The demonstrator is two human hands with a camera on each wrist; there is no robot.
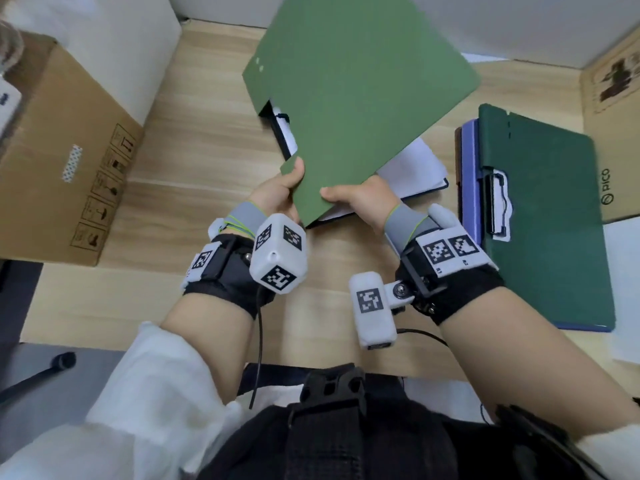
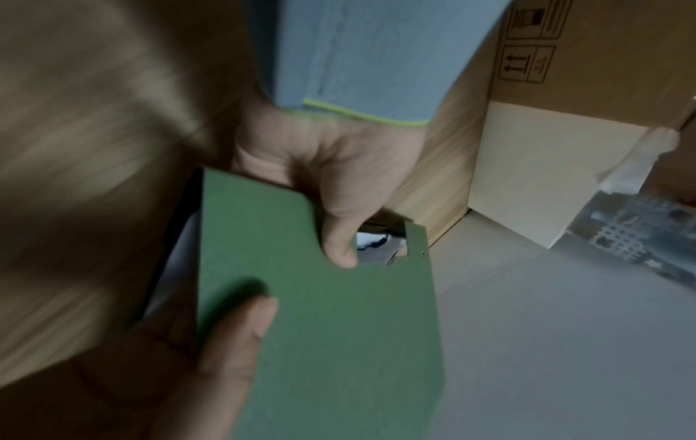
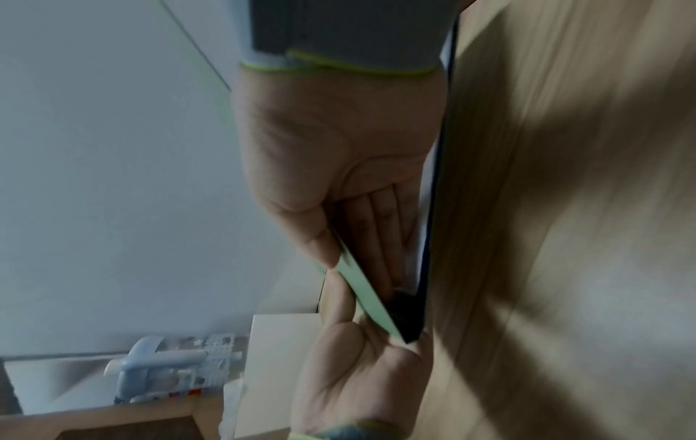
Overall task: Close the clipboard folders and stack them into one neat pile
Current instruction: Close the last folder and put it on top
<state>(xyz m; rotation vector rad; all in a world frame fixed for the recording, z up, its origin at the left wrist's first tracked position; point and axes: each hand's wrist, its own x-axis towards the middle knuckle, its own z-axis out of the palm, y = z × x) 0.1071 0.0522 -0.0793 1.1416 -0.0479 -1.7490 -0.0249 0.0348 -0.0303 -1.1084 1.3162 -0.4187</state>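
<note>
Office or storeroom work area — indicated by a light wood-grain desk (image 1: 194, 140) set against white walls. Clipboard folders with paper lie on it: a green folder (image 1: 360, 98) at 12 o'clock, a closed dark green folder (image 1: 540, 216) at 3 o'clock. Shipping cartons flank the desk — a cardboard box (image 1: 65, 161) at 9 o'clock, a printed "PICO" carton (image 1: 613, 140) at 2 o'clock.

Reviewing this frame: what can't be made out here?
- Head view: the raised green cover hides most of its white papers.
- Head view: the purple folder lies mostly under the dark green folder.
- Right wrist view: the right hand and the table are motion-blurred.
</note>
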